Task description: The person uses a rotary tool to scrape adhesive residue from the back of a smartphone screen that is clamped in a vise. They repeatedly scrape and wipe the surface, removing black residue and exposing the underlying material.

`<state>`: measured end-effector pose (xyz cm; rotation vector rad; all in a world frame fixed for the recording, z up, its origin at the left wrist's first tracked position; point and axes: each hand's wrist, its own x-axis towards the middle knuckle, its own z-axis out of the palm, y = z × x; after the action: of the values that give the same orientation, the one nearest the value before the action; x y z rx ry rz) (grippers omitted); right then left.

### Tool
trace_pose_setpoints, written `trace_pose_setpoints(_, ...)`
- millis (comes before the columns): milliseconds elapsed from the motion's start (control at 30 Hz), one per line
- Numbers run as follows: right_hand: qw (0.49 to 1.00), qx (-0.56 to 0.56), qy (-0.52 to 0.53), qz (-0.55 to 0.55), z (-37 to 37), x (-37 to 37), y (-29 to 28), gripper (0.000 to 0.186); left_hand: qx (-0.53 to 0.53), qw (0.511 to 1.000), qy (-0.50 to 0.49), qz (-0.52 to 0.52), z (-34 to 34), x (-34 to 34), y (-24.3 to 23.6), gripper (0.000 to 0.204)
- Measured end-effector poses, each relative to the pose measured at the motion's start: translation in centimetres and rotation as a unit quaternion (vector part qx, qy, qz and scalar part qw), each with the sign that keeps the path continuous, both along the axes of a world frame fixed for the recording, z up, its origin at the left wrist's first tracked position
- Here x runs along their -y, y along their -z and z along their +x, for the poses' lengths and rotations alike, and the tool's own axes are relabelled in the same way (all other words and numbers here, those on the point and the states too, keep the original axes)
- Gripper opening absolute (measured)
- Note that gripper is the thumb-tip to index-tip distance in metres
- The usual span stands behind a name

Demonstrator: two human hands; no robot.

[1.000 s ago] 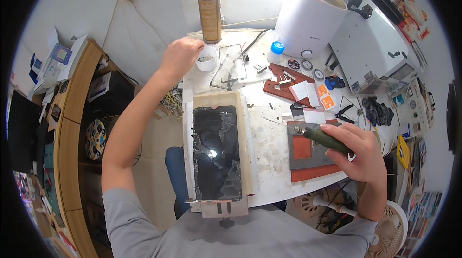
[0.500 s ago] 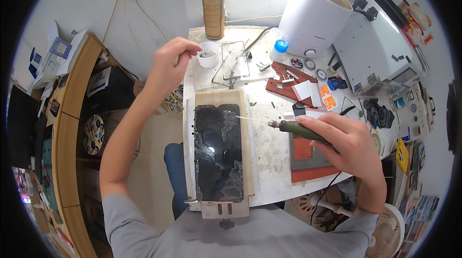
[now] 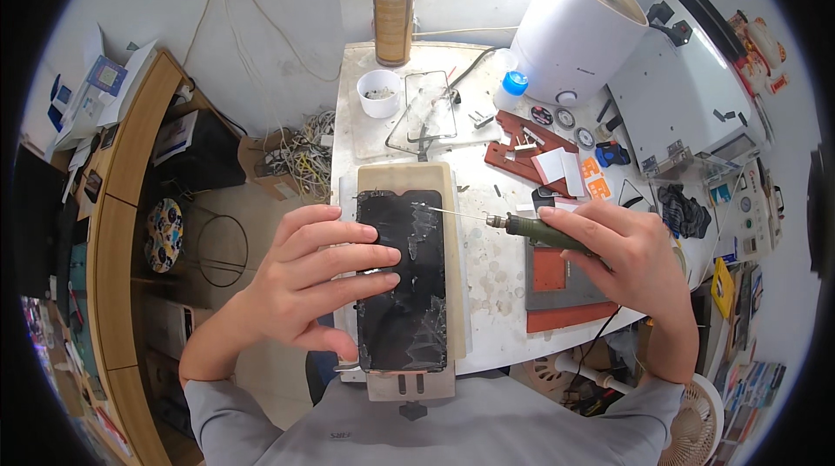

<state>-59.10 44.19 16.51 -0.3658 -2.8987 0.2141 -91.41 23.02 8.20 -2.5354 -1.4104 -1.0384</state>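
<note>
Black panel [image 3: 407, 305]: left edge overlapped by left hand [image 3: 317, 279], grip apart. Green tool [image 3: 529, 229]: clamped in right hand's [image 3: 628, 250] grip. Brown-labelled can [image 3: 394, 16]: set near worktop's [image 3: 489, 336] far edge.

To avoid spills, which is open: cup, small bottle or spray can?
The white cup, in front of the spray can: its mouth is uncovered, showing bits inside; the small bottle has a blue cap, the can a closed top.
</note>
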Motion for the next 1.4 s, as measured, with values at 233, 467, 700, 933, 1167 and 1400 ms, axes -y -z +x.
trace_pose_setpoints(233,1.0,-0.014,-0.012,-0.01,0.1,0.1,0.2,0.057,-0.001,1.0,0.003,0.004,-0.3,-0.2,0.3,0.079)
trace_pose_setpoints(467,0.999,-0.024,-0.016,-0.015,0.4,0.4,0.3,0.059,-0.003,1.0,0.001,0.007,-0.2,-0.3,0.4,0.08)
trace_pose_setpoints(700,0.999,-0.034,-0.025,-0.025,0.5,0.9,0.3,0.06,-0.005,1.0,-0.004,0.012,-0.1,-0.2,0.3,0.081)
trace_pose_setpoints(933,0.999,-0.033,-0.012,-0.027,0.5,1.0,0.1,0.06,-0.007,1.0,-0.01,0.007,0.1,-0.2,-0.3,0.074)
trace_pose_setpoints(1167,0.999,-0.038,0.01,-0.003,-0.4,0.8,0.3,0.057,-0.011,1.0,-0.01,0.004,-0.1,-0.1,0.3,0.081)
trace_pose_setpoints(1400,1.0,-0.006,0.005,-0.008,-0.4,0.7,0.2,0.058,-0.012,1.0,-0.01,0.005,-0.1,-0.1,0.1,0.082)
